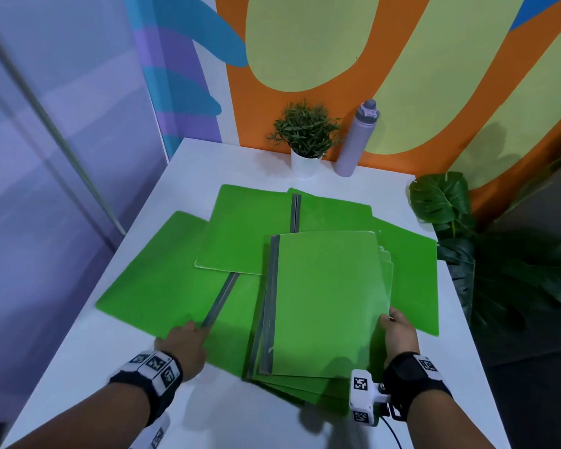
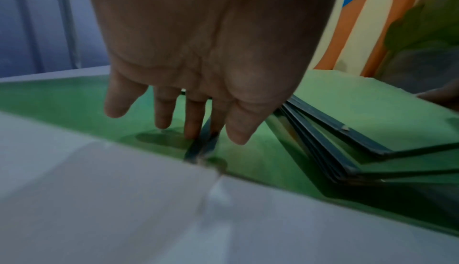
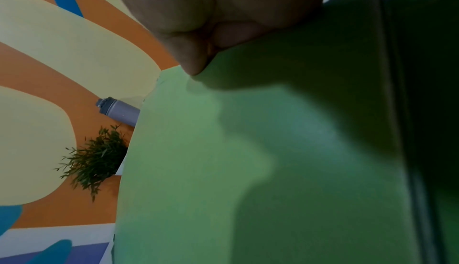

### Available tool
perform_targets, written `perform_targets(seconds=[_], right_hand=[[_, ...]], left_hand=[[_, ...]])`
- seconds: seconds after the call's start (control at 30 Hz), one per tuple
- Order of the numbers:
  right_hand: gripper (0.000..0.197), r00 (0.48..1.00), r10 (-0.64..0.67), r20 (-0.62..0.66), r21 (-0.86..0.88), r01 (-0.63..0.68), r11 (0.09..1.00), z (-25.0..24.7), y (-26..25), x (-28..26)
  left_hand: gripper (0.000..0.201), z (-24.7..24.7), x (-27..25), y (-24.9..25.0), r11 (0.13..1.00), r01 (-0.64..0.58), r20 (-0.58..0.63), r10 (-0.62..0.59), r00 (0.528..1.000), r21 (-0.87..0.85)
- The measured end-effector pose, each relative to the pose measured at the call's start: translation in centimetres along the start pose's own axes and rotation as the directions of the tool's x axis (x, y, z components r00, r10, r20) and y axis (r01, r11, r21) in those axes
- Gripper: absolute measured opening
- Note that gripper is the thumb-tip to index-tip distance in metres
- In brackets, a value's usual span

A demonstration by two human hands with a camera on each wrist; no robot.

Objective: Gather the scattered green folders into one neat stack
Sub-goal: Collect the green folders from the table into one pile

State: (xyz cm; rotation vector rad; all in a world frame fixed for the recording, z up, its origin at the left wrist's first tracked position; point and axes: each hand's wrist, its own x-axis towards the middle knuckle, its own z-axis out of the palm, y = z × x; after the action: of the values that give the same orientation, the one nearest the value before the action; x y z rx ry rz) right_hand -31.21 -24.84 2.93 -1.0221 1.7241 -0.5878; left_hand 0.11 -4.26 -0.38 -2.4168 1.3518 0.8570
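On the white tabletop [image 1: 78,367] green folders lie spread in a loose fan. The right hand [image 1: 399,335] grips a partial stack of folders [image 1: 324,303] by its right edge near the near corner: the thumb lies on the top cover and the other fingers go beneath it, out of sight. The stack sits near and right of centre, its dark spines [image 1: 268,306] on the left, the lower folders fanned out at the near edge. The right wrist view shows the thumb [image 3: 193,52] pressed against the green cover [image 3: 248,170].

The left hand [image 1: 183,346] rests on an open folder [image 1: 162,280] lying flat at the near left, partly under the stack. Its fingers [image 2: 164,115] are straight and slightly spread, the tips touching the folder at and beside its grey spine strip [image 1: 221,299].

Farther back, another folder [image 1: 243,228] overlaps the open one, and one more [image 1: 334,215] with a dark spine lies behind the stack. A further green sheet [image 1: 415,273] sticks out on the right under the stack.

At the far edge stand a small potted plant [image 1: 305,137] and a lilac bottle [image 1: 357,137], just beside each other. A large-leafed plant [image 1: 467,241] stands off the tabletop on the right.
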Motion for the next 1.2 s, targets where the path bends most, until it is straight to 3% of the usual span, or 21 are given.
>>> perform_targets(seconds=[0.1, 0.2, 0.27, 0.37, 0.5, 0.6, 0.83, 0.93, 1.07, 1.13, 1.2], right_hand=[[0.047, 1.000, 0.015, 0.001, 0.026, -0.015, 1.000, 0.4, -0.2, 0.0], [0.048, 1.000, 0.029, 0.012, 0.037, -0.030, 0.999, 0.8, -0.5, -0.1], [0.048, 0.999, 0.033, 0.017, 0.036, -0.034, 0.999, 0.9, -0.7, -0.1], [0.048, 0.999, 0.040, 0.035, 0.055, -0.042, 0.998, 0.9, -0.8, -0.1], [0.048, 0.998, 0.058, 0.024, 0.079, -0.060, 0.995, 1.3, -0.3, 0.2], [0.046, 0.997, 0.079, 0.007, 0.104, -0.079, 0.991, 1.8, 0.0, 0.4], [0.043, 0.987, 0.156, 0.031, 0.122, -0.159, 0.980, 2.1, 0.1, 0.6], [0.044, 0.986, 0.166, 0.026, 0.113, -0.168, 0.979, 2.0, 0.2, 0.9], [0.043, 0.991, 0.131, 0.021, 0.033, -0.131, 0.991, 2.3, 0.8, 1.2], [0.040, 0.993, 0.109, 0.043, -0.018, -0.108, 0.994, 2.7, 1.2, 1.0], [0.023, 0.991, 0.095, 0.092, -0.067, -0.089, 0.994, 3.0, 1.5, 0.7]], left_hand=[[0.035, 0.1, -1.1, -0.7, 0.999, -0.027, 0.032, 0.026, 0.999, 0.018], [0.030, -1.1, -0.2, -0.4, 0.993, -0.094, -0.114, 0.085, 0.990, -0.069], [0.048, -2.0, 1.3, 0.1, 0.985, -0.095, -0.198, 0.064, 0.978, -0.146], [0.083, -3.9, 3.7, 1.3, 0.983, -0.067, -0.182, 0.036, 0.983, -0.171], [0.089, -5.3, 6.7, 2.1, 0.993, -0.035, -0.111, 0.022, 0.994, -0.113], [0.086, -4.8, 7.5, 1.7, 0.997, -0.025, -0.053, 0.021, 0.998, -0.072], [0.064, -2.3, 5.3, -2.1, 0.994, 0.040, -0.141, -0.055, 0.988, -0.105], [0.045, -2.3, 4.0, -4.7, 0.981, 0.184, -0.107, -0.190, 0.976, -0.065], [0.032, -2.7, 2.7, -7.3, 0.903, 0.429, -0.067, -0.429, 0.901, -0.008], [0.030, -3.1, 2.2, -6.4, 0.903, 0.425, -0.144, -0.429, 0.892, -0.059], [0.037, -3.5, 2.3, -4.3, 0.934, 0.317, -0.220, -0.348, 0.911, -0.164]])
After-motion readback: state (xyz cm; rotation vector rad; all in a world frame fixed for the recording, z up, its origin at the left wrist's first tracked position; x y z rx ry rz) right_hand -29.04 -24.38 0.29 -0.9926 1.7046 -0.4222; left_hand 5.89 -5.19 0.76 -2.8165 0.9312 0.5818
